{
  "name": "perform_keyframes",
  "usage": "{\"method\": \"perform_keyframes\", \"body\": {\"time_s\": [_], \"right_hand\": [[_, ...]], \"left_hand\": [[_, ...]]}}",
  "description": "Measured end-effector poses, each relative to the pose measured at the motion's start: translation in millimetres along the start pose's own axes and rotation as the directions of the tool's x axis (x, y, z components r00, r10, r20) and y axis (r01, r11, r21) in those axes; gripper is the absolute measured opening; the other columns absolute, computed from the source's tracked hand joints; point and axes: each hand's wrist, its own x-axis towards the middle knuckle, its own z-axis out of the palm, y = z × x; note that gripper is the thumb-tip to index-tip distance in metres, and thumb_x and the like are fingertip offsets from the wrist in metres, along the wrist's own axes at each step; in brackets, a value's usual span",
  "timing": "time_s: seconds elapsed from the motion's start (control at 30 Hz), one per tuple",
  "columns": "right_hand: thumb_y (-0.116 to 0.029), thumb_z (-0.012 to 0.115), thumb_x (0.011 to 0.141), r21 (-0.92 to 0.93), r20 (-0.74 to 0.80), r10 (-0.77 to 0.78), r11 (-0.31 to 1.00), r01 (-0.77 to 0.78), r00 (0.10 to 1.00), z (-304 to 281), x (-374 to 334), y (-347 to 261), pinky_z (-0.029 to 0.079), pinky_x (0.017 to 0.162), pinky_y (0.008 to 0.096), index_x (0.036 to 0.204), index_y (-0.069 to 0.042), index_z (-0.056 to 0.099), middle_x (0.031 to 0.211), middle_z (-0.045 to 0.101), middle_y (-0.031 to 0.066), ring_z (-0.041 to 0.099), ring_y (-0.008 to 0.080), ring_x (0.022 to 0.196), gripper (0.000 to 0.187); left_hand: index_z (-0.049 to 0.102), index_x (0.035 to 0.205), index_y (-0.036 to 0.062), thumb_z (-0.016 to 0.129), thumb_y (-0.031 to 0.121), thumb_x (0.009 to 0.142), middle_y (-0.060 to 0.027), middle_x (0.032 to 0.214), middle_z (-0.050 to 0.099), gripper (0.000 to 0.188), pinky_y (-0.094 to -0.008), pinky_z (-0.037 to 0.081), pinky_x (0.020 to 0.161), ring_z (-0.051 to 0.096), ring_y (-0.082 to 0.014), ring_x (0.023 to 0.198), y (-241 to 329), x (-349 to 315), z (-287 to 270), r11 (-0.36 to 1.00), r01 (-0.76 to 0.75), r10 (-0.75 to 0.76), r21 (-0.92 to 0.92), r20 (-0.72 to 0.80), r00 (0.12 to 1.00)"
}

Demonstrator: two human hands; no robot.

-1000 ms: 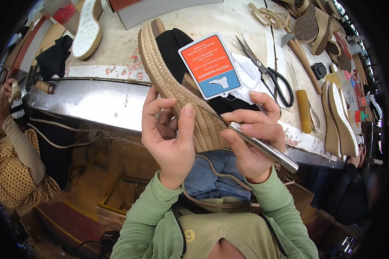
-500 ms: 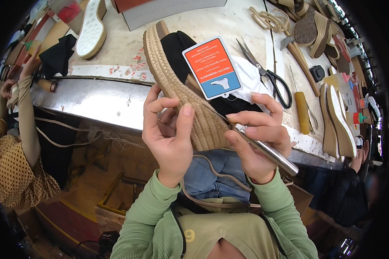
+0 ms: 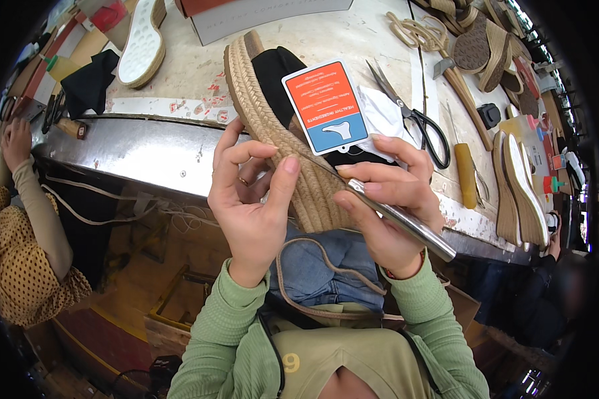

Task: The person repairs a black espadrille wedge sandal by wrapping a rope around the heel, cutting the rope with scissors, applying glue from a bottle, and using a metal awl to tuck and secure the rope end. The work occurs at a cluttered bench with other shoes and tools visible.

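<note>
In front of me a wedge shoe [image 3: 311,196] with a braided tan rope sole and black upper leans on the table's near edge, tilted, heel toward me. A red, white and blue card tag [image 3: 323,100] hangs over its upper, beside white paper [image 3: 381,114] stuffed inside. With thumb and fingers my left hand [image 3: 246,199] grips the side of the sole. My right hand [image 3: 396,193] is closed round the silver handle of an awl-like tool [image 3: 412,229]. The tool's thin dark tip lies along the seam between sole and upper, pointing toward my left thumb.
Black-handled scissors [image 3: 416,120], a yellow-handled tool [image 3: 466,176] and a hammer [image 3: 469,100] lie right of the shoe. Two wedge soles [image 3: 512,189] stand farther right. A white-topped sole [image 3: 141,46], black cloth [image 3: 90,83] and box [image 3: 266,16] lie beyond. Co-workers sit at both sides.
The tool's tip has moved left along the seam with my right hand. My left hand has shifted slightly left, still on the sole. The co-worker's arm at the left has lowered.
</note>
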Motion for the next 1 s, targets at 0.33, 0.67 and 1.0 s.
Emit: {"method": "perform_keyframes", "body": {"time_s": [0.33,0.67,1.0], "right_hand": [[-0.012,0.089,0.067,-0.008,0.015,0.007,1.0,-0.007,1.0,1.9,0.1,0.5,0.031,0.096,0.0357,0.086,-0.016,0.058,0.094,0.076,0.0006,0.062,0.0225,0.111,0.036],[-0.011,0.087,0.071,0.082,-0.025,-0.008,0.997,0.01,1.0,3.6,-3.0,5.5,0.032,0.097,0.0359,0.092,-0.014,0.056,0.097,0.076,0.004,0.061,0.0256,0.112,0.038],[-0.011,0.086,0.072,0.025,-0.021,-0.017,1.0,0.017,1.0,6.4,-4.6,4.7,0.033,0.098,0.0358,0.094,-0.014,0.056,0.097,0.076,0.0052,0.06,0.0252,0.114,0.037]], "left_hand": [[0.054,0.1,0.0006,0.068,-0.004,0.085,-0.0225,0.144,0.038,0.022,-0.0218,0.057,0.075,0.061,-0.0172,0.107,-5.6,-0.7,7.6,0.999,-0.037,0.034,-0.034,-0.075,0.997],[0.054,0.099,0.0007,0.068,-0.002,0.086,-0.0225,0.143,0.039,0.02,-0.0233,0.057,0.076,0.061,-0.0189,0.108,-7.1,-2.3,9.2,0.999,-0.02,0.016,-0.043,-0.102,0.995],[0.055,0.1,0.0009,0.068,-0.001,0.087,-0.0205,0.14,0.04,0.018,-0.0272,0.058,0.083,0.059,-0.0261,0.113,-7.5,-2.4,8.4,0.991,0.005,-0.017,-0.135,-0.086,0.996]]}}
